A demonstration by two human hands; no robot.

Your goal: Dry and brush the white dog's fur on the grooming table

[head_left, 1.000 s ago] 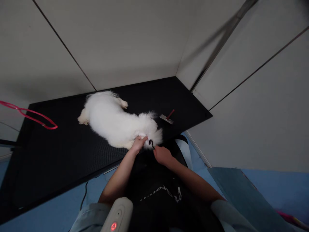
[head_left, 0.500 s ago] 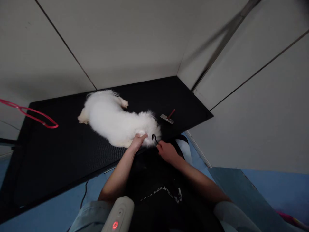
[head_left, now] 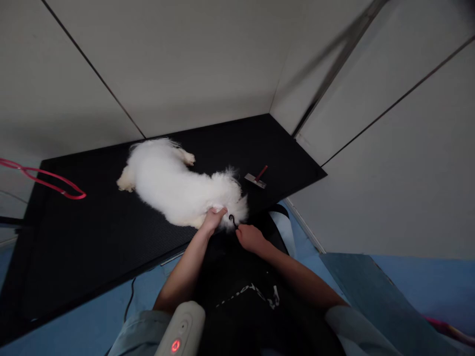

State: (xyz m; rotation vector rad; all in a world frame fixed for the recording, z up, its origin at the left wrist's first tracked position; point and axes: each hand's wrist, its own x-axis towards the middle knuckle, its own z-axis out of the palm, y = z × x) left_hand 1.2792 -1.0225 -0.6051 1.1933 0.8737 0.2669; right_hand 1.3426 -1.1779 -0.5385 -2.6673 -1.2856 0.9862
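Note:
A fluffy white dog (head_left: 166, 178) lies stretched on the black table, its head end close to me. My left hand (head_left: 213, 218) is closed on the dog's ear, the thumb laid along a patch of pinkish skin. My right hand (head_left: 252, 237) is closed around a thin black tool with a curved, hook-like end (head_left: 232, 218), which is close against the head fur. Most of the tool is hidden in my fist, so its exact kind cannot be made out. Beyond the head lies a slicker brush (head_left: 255, 181) with a red handle.
The black ribbed table (head_left: 92, 237) stands against pale wall panels (head_left: 208, 59). A pink loop leash (head_left: 55, 183) hangs over its left end. A pale device with a red light (head_left: 181, 329) is close below the camera. The floor (head_left: 89, 316) is blue.
My right hand and the black tool have shifted slightly left and down, and the tool's curved end has turned. My left hand keeps its hold on the ear. The view has shifted slightly.

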